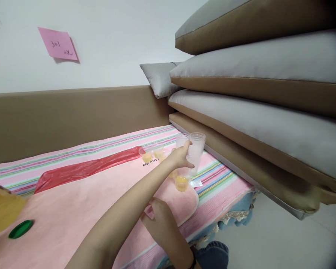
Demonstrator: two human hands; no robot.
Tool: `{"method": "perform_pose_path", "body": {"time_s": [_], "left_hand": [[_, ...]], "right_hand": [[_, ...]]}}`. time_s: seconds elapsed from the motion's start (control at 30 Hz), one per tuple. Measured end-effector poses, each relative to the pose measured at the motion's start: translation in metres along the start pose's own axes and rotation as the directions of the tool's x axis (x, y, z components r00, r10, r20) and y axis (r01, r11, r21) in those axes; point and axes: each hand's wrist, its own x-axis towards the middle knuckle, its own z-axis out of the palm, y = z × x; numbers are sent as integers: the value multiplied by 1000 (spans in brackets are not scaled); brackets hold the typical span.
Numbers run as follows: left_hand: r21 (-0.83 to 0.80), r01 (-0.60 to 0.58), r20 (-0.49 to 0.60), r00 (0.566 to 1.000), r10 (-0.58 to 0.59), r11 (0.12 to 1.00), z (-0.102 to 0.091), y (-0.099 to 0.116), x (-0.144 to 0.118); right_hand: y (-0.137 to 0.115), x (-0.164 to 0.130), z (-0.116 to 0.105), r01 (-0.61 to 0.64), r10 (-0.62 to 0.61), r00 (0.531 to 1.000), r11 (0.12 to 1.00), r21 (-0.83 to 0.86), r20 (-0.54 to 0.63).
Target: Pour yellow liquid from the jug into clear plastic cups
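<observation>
Reaching out across the bed, the left hand [181,157] is gripping a stack of clear empty cups [196,151], fingers wrapped round its side, and holding it tilted just above the covers. Nearer the body, the right hand [159,220] is resting on the pink mat with its fingers curled under; whether it is holding anything cannot be told.

Going from the biggest thing down: four grey and tan cushions [257,71] are lying piled up on the right, leaning over the bed's edge, with a small grey pillow [159,78] sticking out behind them. A tan headboard [67,116] is running along the white wall. The bed [224,179] is wearing a striped sheet, and a pink mat [81,201] is lying over it. A red plastic bag [86,168] is stretching flat across the far side of the mat. A pink note [58,43] is sticking to the wall. A yellow bottle [1,213] with a green cap [21,229] is showing at the left edge.

Small cups holding orange juice are standing on the mat: one [181,183] just below the left hand, and two more [152,154] near the end of the red bag. A small clear wrapper [196,183] is lying beside the nearest cup.
</observation>
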Motion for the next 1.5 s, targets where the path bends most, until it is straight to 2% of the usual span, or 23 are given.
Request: {"method": "perform_pose_path", "body": {"time_s": [0.2, 0.27, 0.33, 0.37, 0.4, 0.43, 0.47, 0.5, 0.53, 0.57, 0.6, 0.67, 0.7, 0.77, 1.03, 1.17, 1.37, 1.5], "left_hand": [[76, 1, 77, 997, -7, 997, 1, 6, 1], [95, 10, 103, 995, -19, 995, -2, 7, 1], [103, 21, 129, 991, -34, 994, -5, 8, 1], [104, 27, 140, 989, -41, 994, -6, 7, 0], [105, 32, 148, 988, -48, 994, -6, 7, 0], [104, 36, 156, 986, -52, 994, -6, 6, 0], [104, 38, 163, 985, -54, 994, -6, 5, -1], [103, 36, 169, 984, -53, 994, -5, 5, -1], [102, 33, 173, 984, -50, 994, -4, 4, -1], [101, 28, 176, 983, -46, 994, -3, 4, -1], [100, 23, 180, 983, -41, 995, -3, 4, -1], [100, 14, 186, 982, -32, 995, -2, 6, 0], [101, 11, 190, 981, -30, 995, -2, 7, 0], [105, 7, 200, 979, -28, 994, -2, 8, 1], [93, 11, 205, 978, -30, 996, -3, 16, 4], [101, 36, 179, 982, -54, 994, -13, 28, 0], [50, 41, 55, 998, -44, 998, -47, 49, -17], [-53, 14, -106, 994, -19, 998, -63, 54, -48]], "right_hand": [[-1, 0, 1, 33, -33, 999, 999, -8, -32], [-2, -2, -4, 111, -109, 990, 994, 23, -85], [-1, -4, -17, 270, -254, 939, 962, 42, -230], [1, -4, -27, 340, -308, 881, 940, 28, -360], [4, -3, -38, 379, -326, 795, 925, -2, -512], [10, -1, -50, 361, -287, 682, 932, -31, -673], [17, 2, -63, 298, -202, 559, 954, -32, -804], [25, 6, -75, 217, -113, 470, 976, -9, -875], [33, 10, -86, 147, -50, 437, 989, 16, -898], [42, 15, -95, 92, -21, 466, 996, 25, -884], [50, 20, -103, 47, -3, 515, 999, 25, -857], [62, 27, -112, 13, -8, 604, 1000, 0, -797], [66, 29, -113, 13, -22, 630, 1000, -19, -776], [69, 31, -113, 22, -50, 652, 999, -47, -757], [72, 32, -110, 20, 30, 659, 998, 57, -752], [69, 31, -112, 4, 81, 650, 994, 110, -756], [76, 33, -111, -92, 239, 628, 968, 235, -741], [85, 36, -107, -117, 277, 644, 957, 266, -713]]}}
